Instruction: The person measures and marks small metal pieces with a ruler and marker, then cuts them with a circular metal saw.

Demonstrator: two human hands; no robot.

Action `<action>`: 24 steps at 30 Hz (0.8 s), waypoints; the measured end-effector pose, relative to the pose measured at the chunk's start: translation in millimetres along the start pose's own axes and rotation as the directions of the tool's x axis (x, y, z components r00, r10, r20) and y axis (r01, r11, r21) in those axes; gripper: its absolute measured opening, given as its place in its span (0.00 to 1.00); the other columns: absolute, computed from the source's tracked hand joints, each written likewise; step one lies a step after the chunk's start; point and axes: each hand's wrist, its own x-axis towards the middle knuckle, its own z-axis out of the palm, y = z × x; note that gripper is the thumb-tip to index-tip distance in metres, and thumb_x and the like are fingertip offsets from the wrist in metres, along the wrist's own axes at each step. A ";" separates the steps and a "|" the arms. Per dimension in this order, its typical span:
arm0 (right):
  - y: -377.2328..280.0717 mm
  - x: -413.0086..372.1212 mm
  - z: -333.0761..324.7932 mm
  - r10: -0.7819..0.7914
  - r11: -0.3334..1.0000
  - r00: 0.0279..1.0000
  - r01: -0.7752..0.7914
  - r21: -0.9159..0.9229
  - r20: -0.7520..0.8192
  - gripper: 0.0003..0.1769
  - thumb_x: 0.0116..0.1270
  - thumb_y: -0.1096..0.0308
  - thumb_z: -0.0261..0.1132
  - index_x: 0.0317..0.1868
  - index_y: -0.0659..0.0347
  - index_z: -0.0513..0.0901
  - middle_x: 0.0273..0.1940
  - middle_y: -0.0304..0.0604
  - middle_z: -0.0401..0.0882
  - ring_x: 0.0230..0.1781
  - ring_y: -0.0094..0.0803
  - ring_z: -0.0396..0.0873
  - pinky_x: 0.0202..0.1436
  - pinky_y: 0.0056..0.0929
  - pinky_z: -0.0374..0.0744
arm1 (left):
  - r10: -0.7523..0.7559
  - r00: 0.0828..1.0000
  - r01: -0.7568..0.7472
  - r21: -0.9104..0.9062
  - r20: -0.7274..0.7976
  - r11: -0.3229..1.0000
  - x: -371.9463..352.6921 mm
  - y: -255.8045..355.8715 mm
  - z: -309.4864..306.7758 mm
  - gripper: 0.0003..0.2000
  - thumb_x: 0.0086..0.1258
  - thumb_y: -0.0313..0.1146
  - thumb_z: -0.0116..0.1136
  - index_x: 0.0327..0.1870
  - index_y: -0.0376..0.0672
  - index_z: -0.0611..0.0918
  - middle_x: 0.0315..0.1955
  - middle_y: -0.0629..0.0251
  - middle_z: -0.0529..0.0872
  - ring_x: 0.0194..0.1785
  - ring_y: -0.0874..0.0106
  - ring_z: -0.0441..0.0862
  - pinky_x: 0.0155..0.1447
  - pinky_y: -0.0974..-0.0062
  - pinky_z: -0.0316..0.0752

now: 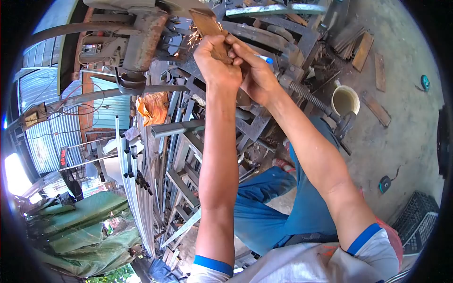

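Observation:
A flat, rusty brown metal plate (204, 23) is held at the top of the head view, its far end against a large grey grinding wheel (181, 6). Orange sparks fly beside the plate. My left hand (217, 61) is closed round the plate's near end. Close against it, my right hand (255, 70) grips the same plate from the right, fingers bent over its edge. A blue-tipped object (269, 60) shows just behind my right hand; what it is I cannot make out.
A rusty machine body (144, 40) stands at upper left. Below it are an orange cloth (152, 108) and long metal bars (137, 188). A threaded vise screw (311, 96), a white bucket (345, 100), loose plates (376, 109) and a black crate (415, 219) lie to the right.

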 end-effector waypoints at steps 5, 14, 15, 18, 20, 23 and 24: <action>2.2 -4.4 3.8 0.024 0.999 0.996 -0.020 0.051 -0.080 0.11 0.70 0.69 0.70 0.51 0.50 0.83 0.37 0.24 0.82 0.30 0.11 0.78 0.37 0.14 0.77 | -0.027 0.999 0.031 0.088 -0.047 0.996 0.4 3.2 7.3 0.04 0.62 0.34 0.56 0.33 0.46 0.76 0.26 0.72 0.76 0.27 0.76 0.71 0.26 0.78 0.60; 4.7 -7.1 2.2 -0.026 0.998 0.977 0.013 -0.062 -0.214 0.15 0.64 0.68 0.72 0.51 0.47 0.84 0.31 0.21 0.82 0.29 0.12 0.76 0.35 0.15 0.71 | -0.101 0.995 0.100 0.049 0.001 0.994 0.9 -1.2 3.3 0.06 0.63 0.34 0.55 0.27 0.47 0.72 0.24 0.71 0.74 0.26 0.74 0.71 0.25 0.76 0.59; 4.2 -7.0 0.3 -0.022 0.998 0.978 0.009 -0.064 -0.209 0.15 0.64 0.68 0.72 0.51 0.47 0.84 0.31 0.21 0.82 0.29 0.12 0.76 0.35 0.15 0.71 | -0.126 0.992 0.125 0.018 0.022 0.992 2.2 -1.6 1.5 0.07 0.63 0.34 0.55 0.27 0.47 0.71 0.24 0.70 0.74 0.25 0.74 0.71 0.24 0.75 0.59; 2.3 -8.0 -1.8 -0.019 0.994 0.976 -0.005 -0.110 -0.217 0.16 0.63 0.68 0.72 0.52 0.46 0.84 0.27 0.21 0.80 0.27 0.11 0.76 0.34 0.16 0.68 | -0.130 0.991 0.129 0.020 0.029 0.991 4.1 -2.4 -2.7 0.07 0.63 0.34 0.55 0.26 0.47 0.71 0.23 0.68 0.74 0.25 0.72 0.71 0.24 0.74 0.60; 3.5 -7.9 0.7 -0.029 0.993 0.973 0.002 -0.118 -0.228 0.15 0.64 0.67 0.72 0.51 0.46 0.84 0.26 0.21 0.80 0.27 0.12 0.76 0.33 0.16 0.68 | -0.147 0.989 0.147 0.020 0.030 0.989 4.7 -2.2 -3.5 0.08 0.63 0.34 0.55 0.25 0.47 0.71 0.22 0.69 0.74 0.25 0.72 0.72 0.23 0.73 0.59; 5.6 -5.6 -4.9 -0.039 0.991 0.967 0.005 -0.136 -0.252 0.14 0.64 0.67 0.72 0.50 0.46 0.85 0.25 0.21 0.79 0.26 0.12 0.75 0.33 0.18 0.69 | -0.209 0.976 0.206 0.048 0.067 0.977 19.7 -8.8 -24.7 0.07 0.61 0.35 0.56 0.35 0.43 0.79 0.32 0.64 0.82 0.33 0.68 0.78 0.26 0.72 0.63; 6.7 -5.4 -7.7 -0.036 0.989 0.964 -0.003 -0.147 -0.262 0.14 0.64 0.67 0.72 0.50 0.46 0.85 0.24 0.21 0.79 0.26 0.13 0.76 0.34 0.19 0.70 | -0.224 0.972 0.222 0.031 0.073 0.975 24.0 -10.4 -28.4 0.07 0.61 0.36 0.56 0.34 0.42 0.79 0.30 0.63 0.82 0.31 0.68 0.77 0.26 0.72 0.62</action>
